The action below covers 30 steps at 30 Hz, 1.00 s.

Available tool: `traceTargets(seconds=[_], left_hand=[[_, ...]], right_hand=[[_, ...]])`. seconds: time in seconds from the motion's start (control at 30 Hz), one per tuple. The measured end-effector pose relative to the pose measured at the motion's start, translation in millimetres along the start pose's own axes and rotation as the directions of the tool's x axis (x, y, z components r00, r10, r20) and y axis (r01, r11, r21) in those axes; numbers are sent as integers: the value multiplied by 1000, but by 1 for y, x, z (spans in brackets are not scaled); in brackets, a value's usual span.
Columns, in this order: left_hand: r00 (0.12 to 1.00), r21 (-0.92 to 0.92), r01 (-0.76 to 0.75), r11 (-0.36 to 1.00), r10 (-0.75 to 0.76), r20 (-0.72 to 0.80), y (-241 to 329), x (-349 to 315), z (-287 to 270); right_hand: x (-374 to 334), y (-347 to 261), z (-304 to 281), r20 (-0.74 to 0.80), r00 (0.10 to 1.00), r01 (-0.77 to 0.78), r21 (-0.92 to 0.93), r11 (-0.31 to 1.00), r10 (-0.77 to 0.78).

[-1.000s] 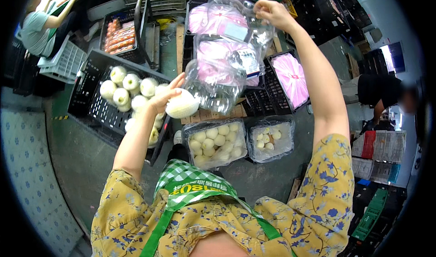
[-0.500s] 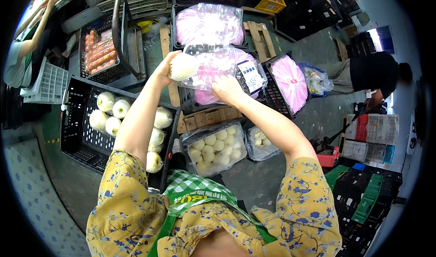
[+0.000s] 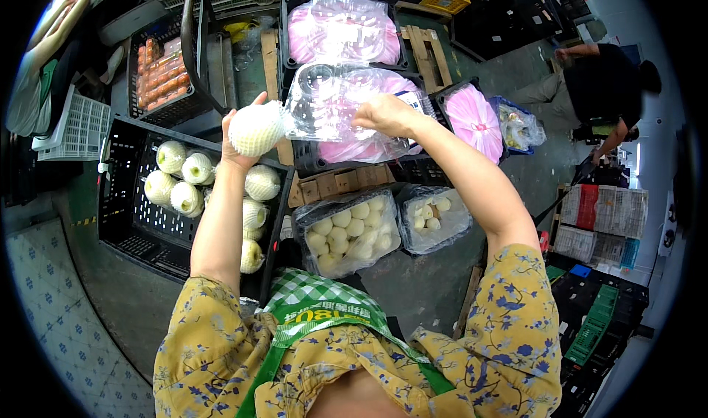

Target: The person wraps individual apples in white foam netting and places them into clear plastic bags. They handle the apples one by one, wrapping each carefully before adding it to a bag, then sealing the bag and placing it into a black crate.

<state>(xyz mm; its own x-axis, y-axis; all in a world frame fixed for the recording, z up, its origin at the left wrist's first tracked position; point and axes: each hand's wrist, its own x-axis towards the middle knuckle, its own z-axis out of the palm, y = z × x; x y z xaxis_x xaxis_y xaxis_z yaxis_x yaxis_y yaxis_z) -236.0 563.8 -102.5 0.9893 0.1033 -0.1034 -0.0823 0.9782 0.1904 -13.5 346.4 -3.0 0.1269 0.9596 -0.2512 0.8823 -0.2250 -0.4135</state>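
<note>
My left hand (image 3: 234, 139) is wrapped round a pale round fruit, pear-like, in a white foam net (image 3: 256, 129). It is just left of a clear plastic clamshell box (image 3: 313, 104), which lies on a pink plastic bag (image 3: 335, 152) in a black crate. Over the box's right part is my right hand (image 3: 387, 115), fingers curled together; what they pinch, if anything, is hidden. Several more netted fruits (image 3: 172, 157) lie in the black crate (image 3: 133, 226) at left. Farther back, another clear box (image 3: 346, 30) lies on a pink bag.
Bare pale fruits fill a plastic-lined crate (image 3: 346, 233), with a smaller lined container (image 3: 435, 222) beside it. Red-orange packs (image 3: 162, 75) sit in a crate at upper left. A person (image 3: 608, 86) bends at right; another person's arm (image 3: 55, 30) shows at upper left. Wooden pallets (image 3: 428, 60) lie behind.
My left hand has drawn the netted fruit left and nearer, away from the clear box. My right hand has lifted and shifted slightly right. The person at right has moved their arms.
</note>
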Motion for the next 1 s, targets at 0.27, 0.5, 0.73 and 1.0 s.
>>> traceTargets(seconds=[0.27,0.5,0.73,1.0], left_hand=[[965,66,41,997,-22,-261,-20,3,-10],[945,164,37,986,19,-328,-24,22,-8],[944,186,-35,982,94,-317,-28,0,-4],[908,303,-239,923,323,-268,-74,-42,48]], right_hand=[[6,-11,-45,-733,601,-101,326,940,319],[-76,13,-123,-717,370,533,685,497,590],[-219,32,-85,-906,422,-470,-235,851,-18],[-353,143,76,-699,606,-730,-298,615,380]])
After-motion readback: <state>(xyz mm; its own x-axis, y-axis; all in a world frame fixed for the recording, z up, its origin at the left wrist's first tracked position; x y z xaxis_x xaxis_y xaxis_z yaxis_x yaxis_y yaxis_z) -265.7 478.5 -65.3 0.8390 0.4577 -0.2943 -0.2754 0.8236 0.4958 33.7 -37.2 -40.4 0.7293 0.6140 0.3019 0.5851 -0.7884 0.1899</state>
